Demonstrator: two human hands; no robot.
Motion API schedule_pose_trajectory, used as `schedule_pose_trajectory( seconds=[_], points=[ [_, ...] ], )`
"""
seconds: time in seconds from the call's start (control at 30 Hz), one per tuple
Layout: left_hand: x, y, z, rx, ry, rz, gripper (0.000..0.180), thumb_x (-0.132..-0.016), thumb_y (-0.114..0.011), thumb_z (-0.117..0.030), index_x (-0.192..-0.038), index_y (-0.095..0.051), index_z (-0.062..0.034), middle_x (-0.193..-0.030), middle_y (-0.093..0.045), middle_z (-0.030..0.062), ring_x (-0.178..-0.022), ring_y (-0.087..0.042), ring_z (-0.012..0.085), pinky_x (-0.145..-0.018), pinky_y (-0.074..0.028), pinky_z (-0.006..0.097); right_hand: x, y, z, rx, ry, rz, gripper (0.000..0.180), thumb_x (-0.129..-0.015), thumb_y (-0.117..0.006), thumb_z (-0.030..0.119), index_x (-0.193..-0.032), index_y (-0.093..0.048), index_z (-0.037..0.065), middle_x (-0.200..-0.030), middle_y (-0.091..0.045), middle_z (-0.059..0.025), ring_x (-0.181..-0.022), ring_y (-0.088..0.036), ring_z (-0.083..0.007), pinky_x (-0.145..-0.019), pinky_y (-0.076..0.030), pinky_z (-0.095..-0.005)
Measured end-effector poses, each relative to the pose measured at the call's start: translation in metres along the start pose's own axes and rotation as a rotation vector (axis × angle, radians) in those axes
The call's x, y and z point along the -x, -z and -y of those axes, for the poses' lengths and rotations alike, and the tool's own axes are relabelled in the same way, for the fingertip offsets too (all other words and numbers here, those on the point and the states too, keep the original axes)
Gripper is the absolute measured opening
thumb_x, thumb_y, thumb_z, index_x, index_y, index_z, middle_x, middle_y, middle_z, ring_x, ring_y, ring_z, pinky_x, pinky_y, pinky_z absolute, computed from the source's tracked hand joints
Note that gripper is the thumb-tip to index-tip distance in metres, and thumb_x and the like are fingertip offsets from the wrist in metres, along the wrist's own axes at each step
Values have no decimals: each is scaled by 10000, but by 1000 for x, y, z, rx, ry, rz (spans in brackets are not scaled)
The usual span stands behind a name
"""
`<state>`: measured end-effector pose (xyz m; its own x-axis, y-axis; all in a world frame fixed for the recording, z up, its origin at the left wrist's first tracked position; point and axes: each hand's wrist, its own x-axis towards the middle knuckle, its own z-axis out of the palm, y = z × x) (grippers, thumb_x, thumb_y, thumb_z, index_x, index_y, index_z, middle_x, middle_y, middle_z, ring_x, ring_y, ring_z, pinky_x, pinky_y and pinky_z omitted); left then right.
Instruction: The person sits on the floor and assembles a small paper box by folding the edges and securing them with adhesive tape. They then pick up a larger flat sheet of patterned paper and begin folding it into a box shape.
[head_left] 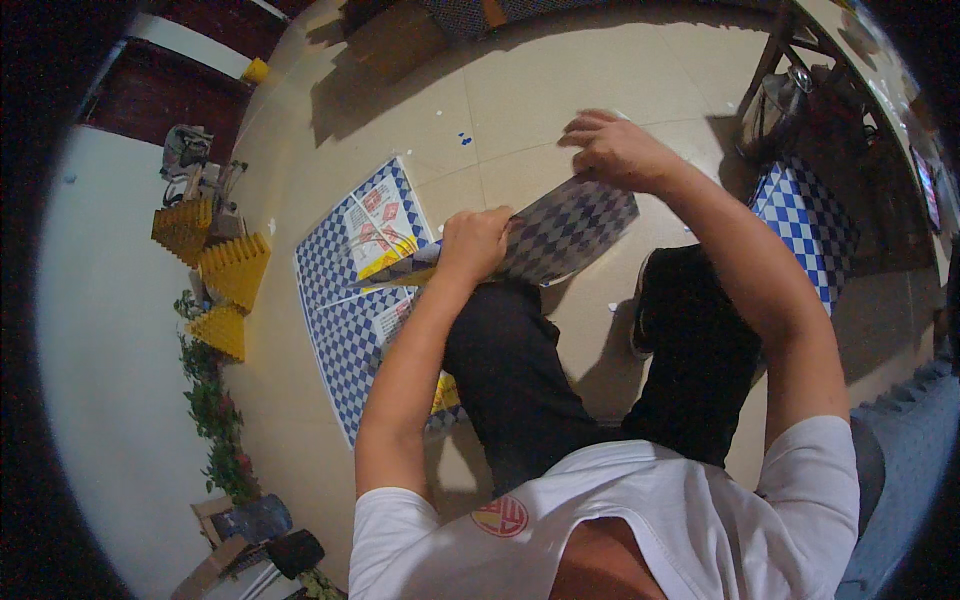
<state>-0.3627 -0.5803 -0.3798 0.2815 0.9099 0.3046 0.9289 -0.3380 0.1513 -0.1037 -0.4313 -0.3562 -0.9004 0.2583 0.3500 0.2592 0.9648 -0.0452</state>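
Note:
A folded cardboard piece with a blue-and-white diamond check is held above my knees, one panel tilted and a narrower part reaching left. My left hand is closed on its upper edge near the fold. At the far right corner, my right hand rests against the edge, its fingers partly stretched and apart; the thumb side is hard to make out. Left of my legs, flat checkered cardboard sheets with red-and-white printed panels and yellow strips lie on the floor, partly behind my left forearm.
Another blue-and-white checkered cardboard piece stands at the right beside a table. Yellow ridged stacks and leafy plants line the left wall. A brown carton sits at the back. Small scraps dot the tiled floor.

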Motion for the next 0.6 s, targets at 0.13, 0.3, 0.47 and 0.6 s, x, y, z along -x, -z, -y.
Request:
schedule_pose_trajectory(
  seconds=[0.13,0.3,0.47,0.6],
  points=[
    [5,2,5,-41,81,80,158,-886,-625,-220,-992,-700,-131,-822,-701,154,-764,-672,395,-662,-522,503,38,19,-31,275,-348,17,104,-811,-683,163,-867,-752,108,-1403,-570,-104,-1382,-443,-273,-1194,-262,-474],
    [-1,-5,4,-15,76,25,139,-882,-623,-206,-840,-665,-80,-744,-676,187,-715,-673,389,-636,-516,509,21,33,5,246,-413,-247,519,-822,-592,-18,-1324,-604,116,-1439,-533,-126,-1396,-419,-324,-1186,-298,-473],
    [-4,-9,-5,-16,29,39,190,-912,-608,-269,-898,-683,-95,-769,-689,160,-739,-678,383,-636,-509,515,-28,-9,57,95,4,-67,366,-798,-648,79,-1163,-642,103,-1169,-673,-112,-1160,-610,-314,-1032,-456,-438],
    [9,8,-4,133,88,-8,210,-917,-610,-295,-1009,-699,-129,-899,-707,112,-842,-673,360,-716,-507,486,-30,-14,53,26,-118,106,99,-810,-642,145,-891,-642,89,-885,-688,-89,-911,-667,-320,-833,-516,-437]
  ],
)
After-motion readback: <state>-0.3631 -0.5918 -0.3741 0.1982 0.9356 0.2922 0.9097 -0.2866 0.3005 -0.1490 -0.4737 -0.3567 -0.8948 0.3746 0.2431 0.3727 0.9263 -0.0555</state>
